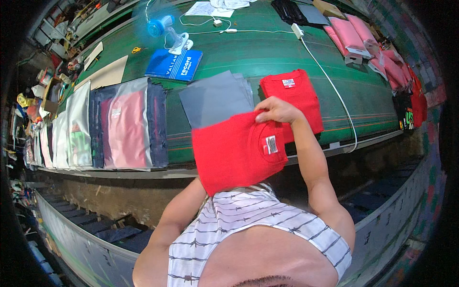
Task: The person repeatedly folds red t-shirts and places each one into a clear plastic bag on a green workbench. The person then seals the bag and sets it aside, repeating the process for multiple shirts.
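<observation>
A folded red T-shirt (226,154) with a white neck label is held up in front of my body. My right hand (276,109) pinches its top edge near the collar. My left forearm runs up behind the shirt, and the cloth hides my left hand. Just beyond lies a stack of grey plastic bags (218,95), partly covered by the held shirt. A second folded red T-shirt (301,93), its label facing up, rests on the green table (236,53) behind my right hand and forearm.
Packed garments in clear-fronted bags (129,129) line the table's left side. A blue record book (174,64), a clip fan (161,27) and yellow scissors (136,50) lie beyond. A white cord (333,82) crosses the right side, near pink packs (348,36).
</observation>
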The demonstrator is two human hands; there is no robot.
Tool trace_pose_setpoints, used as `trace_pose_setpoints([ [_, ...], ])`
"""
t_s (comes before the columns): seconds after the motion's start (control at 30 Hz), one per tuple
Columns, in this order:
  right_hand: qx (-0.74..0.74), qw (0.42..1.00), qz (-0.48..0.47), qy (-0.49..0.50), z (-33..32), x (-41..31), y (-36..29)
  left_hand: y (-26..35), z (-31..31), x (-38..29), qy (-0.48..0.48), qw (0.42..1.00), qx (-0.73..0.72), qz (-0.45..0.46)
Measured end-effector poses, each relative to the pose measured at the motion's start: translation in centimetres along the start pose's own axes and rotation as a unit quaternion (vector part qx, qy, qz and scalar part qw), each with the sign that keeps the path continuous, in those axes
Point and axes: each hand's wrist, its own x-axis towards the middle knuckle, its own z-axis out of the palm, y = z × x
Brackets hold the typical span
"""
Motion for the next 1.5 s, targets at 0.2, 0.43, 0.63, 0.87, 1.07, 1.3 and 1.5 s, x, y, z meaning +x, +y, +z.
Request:
trace_pose_setpoints([
  [0.2,0.296,0.925,-0.055,0.232,4.7,0.6,0.8,12.3,3.4,0.5,0.081,0.991,0.063,0.090],
  [0.43,0.361,0.854,0.130,0.351,15.8,3.9,9.5,12.4,-6.3,-0.3,0.432,0.820,0.353,0.127],
  [0.63,0.227,0.903,0.144,0.335,16.7,4.3,7.9,11.9,-4.8,-0.2,0.312,0.554,0.770,0.055],
  [0.87,-0.291,0.904,0.170,0.264,20.2,6.9,-1.9,11.1,-1.8,5.0,0.228,0.416,0.880,-0.026],
  [1.07,-0.383,0.867,0.173,0.268,22.5,8.6,1.1,10.4,-1.8,5.2,0.196,0.485,0.851,0.047],
  [1.3,-0.355,0.838,0.059,0.410,16.7,6.5,0.9,7.4,-2.9,0.9,0.087,0.500,0.856,0.097],
  [1.5,-0.331,0.857,0.050,0.391,11.2,5.4,4.4,2.7,-4.2,3.4,-0.048,0.347,0.937,0.005],
])
